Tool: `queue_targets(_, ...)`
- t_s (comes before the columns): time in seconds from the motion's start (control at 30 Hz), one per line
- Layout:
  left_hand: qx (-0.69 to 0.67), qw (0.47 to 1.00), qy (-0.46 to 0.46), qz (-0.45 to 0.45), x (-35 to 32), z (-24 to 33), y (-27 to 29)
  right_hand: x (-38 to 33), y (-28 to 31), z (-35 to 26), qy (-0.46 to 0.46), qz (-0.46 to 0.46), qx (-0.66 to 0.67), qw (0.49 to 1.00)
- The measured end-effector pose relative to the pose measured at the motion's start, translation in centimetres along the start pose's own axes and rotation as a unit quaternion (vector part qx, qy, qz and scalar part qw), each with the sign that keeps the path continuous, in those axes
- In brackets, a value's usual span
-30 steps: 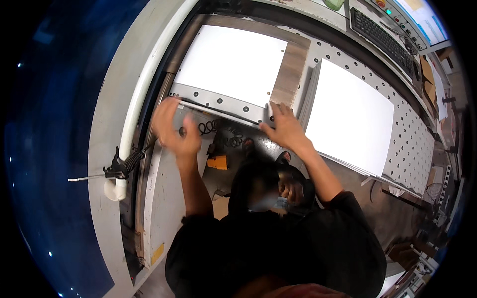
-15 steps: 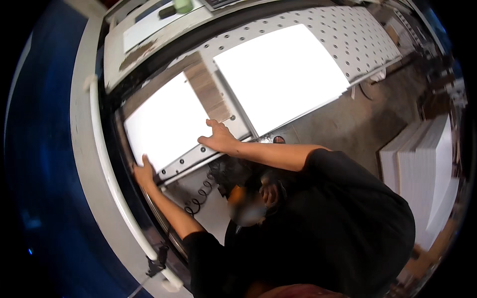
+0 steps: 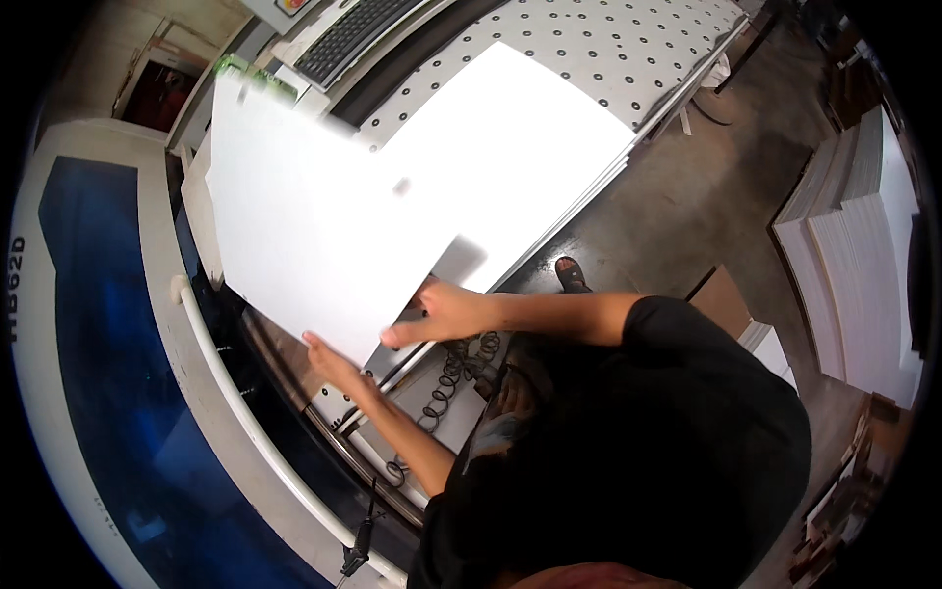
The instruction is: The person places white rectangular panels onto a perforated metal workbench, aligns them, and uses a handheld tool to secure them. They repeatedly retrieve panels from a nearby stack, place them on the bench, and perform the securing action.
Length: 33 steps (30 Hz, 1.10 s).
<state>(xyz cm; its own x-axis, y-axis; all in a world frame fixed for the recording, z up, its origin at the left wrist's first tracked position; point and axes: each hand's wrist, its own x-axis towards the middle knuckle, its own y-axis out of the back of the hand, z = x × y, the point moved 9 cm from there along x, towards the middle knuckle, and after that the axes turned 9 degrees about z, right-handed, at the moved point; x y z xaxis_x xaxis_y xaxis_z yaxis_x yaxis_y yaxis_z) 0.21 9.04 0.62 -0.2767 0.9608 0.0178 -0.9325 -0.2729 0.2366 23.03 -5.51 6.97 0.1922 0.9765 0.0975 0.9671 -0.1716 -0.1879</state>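
Observation:
A white rectangular panel [image 3: 309, 221] is raised and tilted over the machine table. My left hand [image 3: 336, 363] grips its near left edge, thumb on top and fingers hidden beneath. My right hand [image 3: 442, 312] holds the near right edge, with the thumb in sight and the other fingers partly behind the panel. Just right of it lies a stack of white panels [image 3: 530, 137], partly covered by the raised one. Both lie over the pale table [image 3: 589, 39] dotted with small dark round studs.
A white rail [image 3: 231, 393] and blue-and-white machine housing [image 3: 118, 294] run along the left. A keyboard [image 3: 353, 39] sits at the back. Coiled black hose [image 3: 446, 388] hangs under the table's front edge. Tall stacks of white panels [image 3: 844, 265] stand on the floor at right.
The panel that lay flat on the table's left end has been lifted and tilted, and both hands moved with it. The whole view has also shifted.

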Motion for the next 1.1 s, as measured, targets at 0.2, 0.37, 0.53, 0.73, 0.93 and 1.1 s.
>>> queue_targets(0.2, -0.013, 0.957, -0.159, -0.242, -13.2, 10.6, -12.8, -3.4, 19.3, 0.1, -0.046, 0.355, 0.179, 0.916)
queue_targets(0.37, 0.010, 0.932, -0.197, -0.304, -15.8, 12.3, -17.2, -9.5, 38.8, -3.0, 0.095, 0.418, 0.345, 0.835)
queue_targets(0.53, 0.024, 0.956, -0.132, -0.259, -14.9, 8.9, -16.7, -15.7, 52.6, -2.0, 0.123, 0.502, 0.294, 0.804)
queue_targets(0.73, 0.073, 0.967, -0.115, -0.213, -14.3, 5.2, -14.0, -17.8, 61.3, 3.7, 0.073, 0.481, 0.320, 0.813)
queue_targets(0.93, 0.087, 0.972, -0.137, -0.171, -14.0, 5.6, -12.1, -15.5, 63.7, 7.7, 0.024, 0.458, 0.308, 0.834)
queue_targets(1.1, 0.113, 0.976, -0.133, -0.131, -12.8, 5.9, -9.7, -17.8, 64.3, 4.7, -0.255, 0.457, -0.117, 0.844)
